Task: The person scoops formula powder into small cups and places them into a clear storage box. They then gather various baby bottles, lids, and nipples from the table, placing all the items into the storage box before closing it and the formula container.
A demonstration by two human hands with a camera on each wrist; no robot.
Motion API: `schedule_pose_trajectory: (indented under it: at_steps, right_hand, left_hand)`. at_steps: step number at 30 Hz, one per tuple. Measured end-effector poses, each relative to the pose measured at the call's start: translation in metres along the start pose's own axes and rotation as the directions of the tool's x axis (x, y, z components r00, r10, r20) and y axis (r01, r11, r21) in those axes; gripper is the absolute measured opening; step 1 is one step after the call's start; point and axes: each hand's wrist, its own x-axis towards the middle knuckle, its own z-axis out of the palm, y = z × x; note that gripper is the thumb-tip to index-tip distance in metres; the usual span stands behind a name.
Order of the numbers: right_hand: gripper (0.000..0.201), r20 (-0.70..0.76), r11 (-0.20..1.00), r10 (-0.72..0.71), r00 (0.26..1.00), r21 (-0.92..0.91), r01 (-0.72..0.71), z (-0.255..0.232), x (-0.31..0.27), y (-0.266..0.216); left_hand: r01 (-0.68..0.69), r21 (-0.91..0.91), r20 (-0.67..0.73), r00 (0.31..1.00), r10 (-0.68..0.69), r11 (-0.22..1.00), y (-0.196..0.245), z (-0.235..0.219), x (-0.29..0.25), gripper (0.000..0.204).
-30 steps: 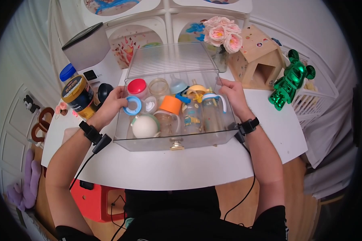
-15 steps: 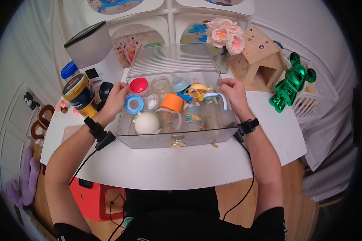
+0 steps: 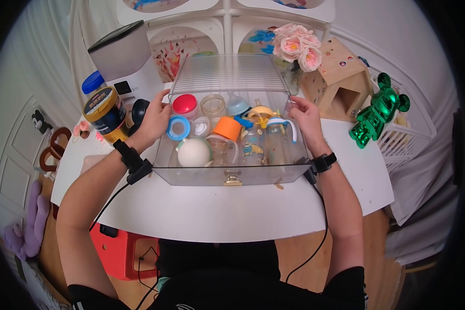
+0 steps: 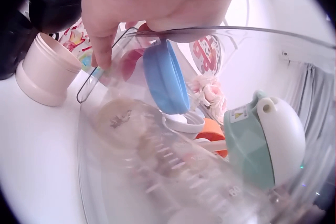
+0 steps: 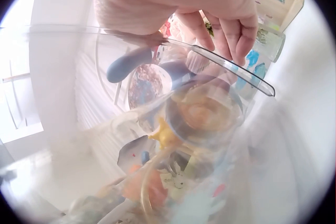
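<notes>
Plainly, much is blurred at close range: in the left wrist view the far contents are smeared by the clear wall, and in the right wrist view the bottles are turned into pale shapes by reflections. The black cup (image 3: 139, 112) is partly covered by the left hand (image 3: 156, 123), and the red stool (image 3: 120, 253) is cut off by the near edge of the bench (image 3: 217, 214). The underside of the clear box (image 3: 196, 177) is not shown clearly, so whether it is borne fully by the bench cannot be told.

The box is placed over the middle of the bench, between the hands. Its smoky, see-through walls are fitted with a gold clasp (image 3: 233, 179) at the near side, and its ribbed lid (image 3: 230, 72) is opened at the far side. Inside, a red-lidded jar (image 3: 185, 104), a blue ring (image 3: 178, 127), a white dome-topped cup (image 3: 194, 152) and an orange cap (image 3: 227, 128) are held toward the left and middle; two clear bottles (image 3: 253, 147) (image 3: 278, 144) are kept at the right.

The left rim is gripped by the left hand, and the right rim is pinched by the right hand (image 3: 308, 121), with fingers curled over the edge.
</notes>
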Motion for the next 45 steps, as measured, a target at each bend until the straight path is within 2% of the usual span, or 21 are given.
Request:
schedule_pose_trajectory:
  at_steps: [5,8,12,14,17,20,23,26,32,35,38,41,45]
  right_hand:
    - [0.05,-0.028,0.999,-0.03,0.999,0.013,0.03,0.001,0.001,0.003]
    - [0.043,-0.032,0.999,-0.024,0.999,0.035,0.026,-0.001,0.004,0.006]
    - [0.038,-0.037,0.999,-0.032,0.999,-0.044,0.031,-0.003,0.011,0.009]
    - [0.042,-0.007,0.999,-0.019,1.0,-0.026,0.019,-0.007,0.014,0.013]
    - [0.049,-0.007,1.0,0.012,1.0,0.004,-0.012,-0.004,0.01,0.013]
    - [0.054,0.027,0.996,0.054,0.998,0.076,-0.056,0.003,0.001,-0.004]
    - [0.055,0.042,0.993,0.059,0.997,0.1,-0.063,0.003,0.0,-0.007]
    - [0.054,0.03,0.995,0.053,0.998,0.078,-0.056,0.0,0.003,-0.004]
    - [0.05,0.015,0.998,0.046,0.999,0.051,-0.046,-0.005,0.007,0.002]
    - [0.05,0.013,0.997,0.042,0.999,0.061,-0.043,-0.004,0.006,0.001]
    - [0.049,0.01,0.997,0.044,0.999,0.063,-0.045,-0.005,0.006,0.0]
    - [0.044,-0.006,0.999,0.041,0.999,0.036,-0.041,-0.006,0.007,0.001]
    - [0.038,-0.018,0.999,0.042,0.999,-0.032,-0.042,-0.005,0.002,-0.003]
  left_hand:
    - [-0.007,0.068,-0.028,1.0,0.009,0.998,0.003,0.001,0.002,0.053]
    - [-0.05,0.062,-0.13,0.99,0.058,0.997,-0.011,0.006,0.008,0.054]
    - [0.012,0.082,-0.042,0.999,-0.009,0.997,-0.013,0.003,0.018,0.05]
    - [0.019,0.095,-0.021,1.0,-0.017,0.995,-0.02,0.001,0.023,0.047]
    - [-0.048,0.018,-0.079,0.996,0.05,0.999,-0.025,0.008,0.027,0.042]
    - [-0.012,-0.016,-0.085,0.996,0.011,1.0,-0.019,0.009,0.025,0.039]
    - [0.1,-0.162,-0.01,0.995,-0.103,0.982,-0.005,0.008,0.02,0.04]
    - [0.034,-0.192,-0.04,0.998,-0.043,0.981,-0.006,0.01,0.02,0.044]
    - [0.008,0.017,-0.122,0.992,-0.006,1.0,-0.007,0.01,0.017,0.052]
    - [-0.019,0.03,-0.16,0.987,0.024,0.999,-0.026,0.009,0.026,0.048]
    - [-0.021,0.054,-0.186,0.982,0.031,0.998,-0.021,0.012,0.023,0.044]
    - [-0.021,0.161,-0.217,0.975,0.056,0.987,-0.016,0.009,0.019,0.041]
    - [0.001,0.153,-0.203,0.979,0.03,0.988,-0.007,0.005,0.007,0.034]
